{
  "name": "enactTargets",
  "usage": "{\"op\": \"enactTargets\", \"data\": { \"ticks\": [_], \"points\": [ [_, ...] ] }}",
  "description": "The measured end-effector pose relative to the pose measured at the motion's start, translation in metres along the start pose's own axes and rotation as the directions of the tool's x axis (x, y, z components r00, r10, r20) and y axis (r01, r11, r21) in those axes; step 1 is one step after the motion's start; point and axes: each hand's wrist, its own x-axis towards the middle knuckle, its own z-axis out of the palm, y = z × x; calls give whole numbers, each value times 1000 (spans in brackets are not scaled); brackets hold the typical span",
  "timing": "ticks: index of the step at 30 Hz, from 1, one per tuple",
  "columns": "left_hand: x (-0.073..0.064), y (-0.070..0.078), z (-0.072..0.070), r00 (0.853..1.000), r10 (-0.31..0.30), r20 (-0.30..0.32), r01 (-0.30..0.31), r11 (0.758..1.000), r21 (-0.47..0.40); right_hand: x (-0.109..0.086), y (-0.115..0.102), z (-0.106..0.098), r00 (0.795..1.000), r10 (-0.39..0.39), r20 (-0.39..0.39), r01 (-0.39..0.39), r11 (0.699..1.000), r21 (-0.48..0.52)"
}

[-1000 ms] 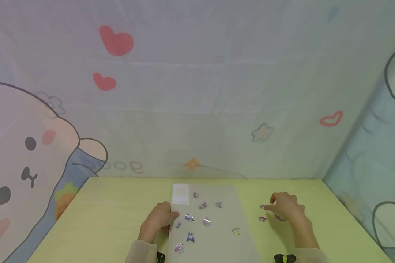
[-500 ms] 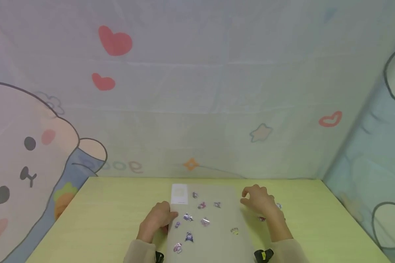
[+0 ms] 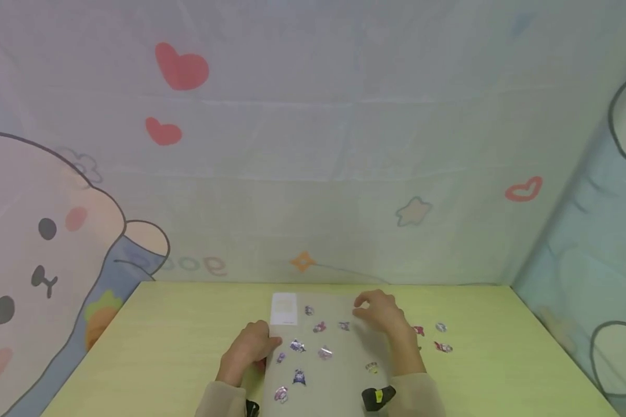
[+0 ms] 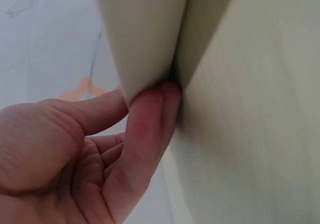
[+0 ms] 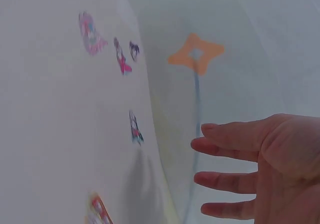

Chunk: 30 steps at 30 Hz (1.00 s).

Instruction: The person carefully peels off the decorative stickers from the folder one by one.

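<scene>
Board [image 3: 339, 388], flat, rectangular and pale grey, lying on a pale yellow-green counter [image 3: 188, 330]

The left hand [image 3: 249, 346] is clamping the board's left edge: its thumb is resting over the upper face, while its other fingers are curling underneath, between board and counter. The right hand [image 3: 383, 314] is hovering above the board's upper right part. Its thumb and index fingertips are coming close together, the other fingers are stretching out, and whether anything thin is sitting in that pinch cannot be told.

A small grey-purple cartoon sticker [image 3: 344, 326] is lying on the board just beside and below the right fingertips. A pink-purple sticker [image 3: 320, 327] is lying further left, and a yellow sticker [image 3: 372, 367] is lying nearer the person, beside the right forearm. A white square label [image 3: 284, 308] is occupying the upper left corner, above the left hand. A winged purple sticker [image 3: 297, 346] is lying near the left thumb, and a dark purple sticker [image 3: 299, 377] is lying below that.

On the counter, beyond the right forearm, a pinkish-red sticker [image 3: 419, 330], a pale grey-white sticker [image 3: 440, 327] and a red-purple sticker [image 3: 443, 347] are lying near one another, off the board.
</scene>
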Motion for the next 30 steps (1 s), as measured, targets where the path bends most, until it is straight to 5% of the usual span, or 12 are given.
{"op": "enactTargets", "data": {
  "ticks": [11, 18, 30],
  "points": [
    [1, 2, 0, 1000, -3, 8, 3, 1000, 3, 0, -8, 18, 995, 104, 4, -104, 994, -14],
    [0, 0, 0, 1000, -23, 10, 23, 1000, 3, 5, -13, 32, 996, 88, 18, -85, 988, -131],
    [0, 0, 0, 1000, -11, 11, 11, 1000, -2, 10, -7, 39, 997, 73, -14, -74, 983, -166]
  ]
}}
